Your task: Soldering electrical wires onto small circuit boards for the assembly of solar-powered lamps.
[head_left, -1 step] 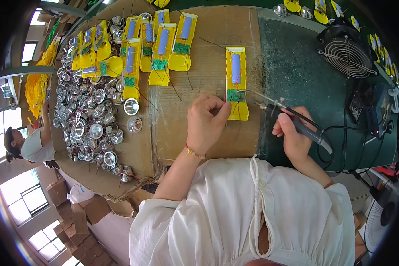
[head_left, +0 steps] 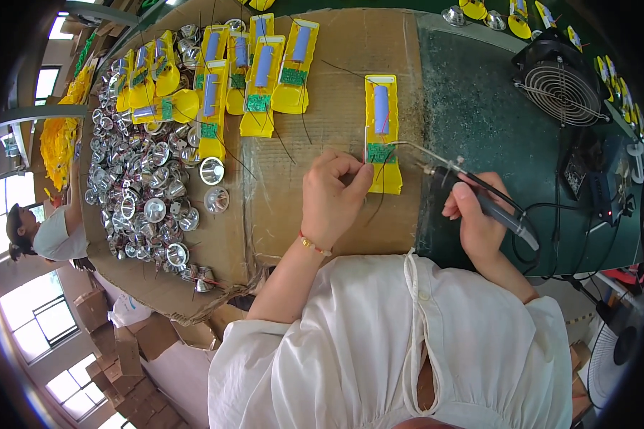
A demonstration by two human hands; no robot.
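Observation:
A yellow plastic housing [head_left: 387,183] lies on the cardboard in front of me, with a purple-blue battery cell [head_left: 381,107] at its far end and a green circuit board [head_left: 381,153] nearer to me. My left hand [head_left: 329,196] rests at the board's left edge, thumb and forefinger pinched together; what they hold is hidden. From the right, my right hand [head_left: 479,223] grips a soldering iron [head_left: 499,212] with a dark handle. Its thin bent tip reaches the board's upper right edge. Thin wires run over the housing.
More yellow housings [head_left: 293,79] with cells and boards lie at the far left, beside a heap of silver reflector cups [head_left: 154,179]. On the right stand a black fan [head_left: 559,89] and a small powered box [head_left: 605,196] with cables. A person [head_left: 57,229] is at the left.
The soldering iron's tip has shifted slightly up and right on the board. A thin wire below the board now curves down past the housing. My left hand has stayed in place.

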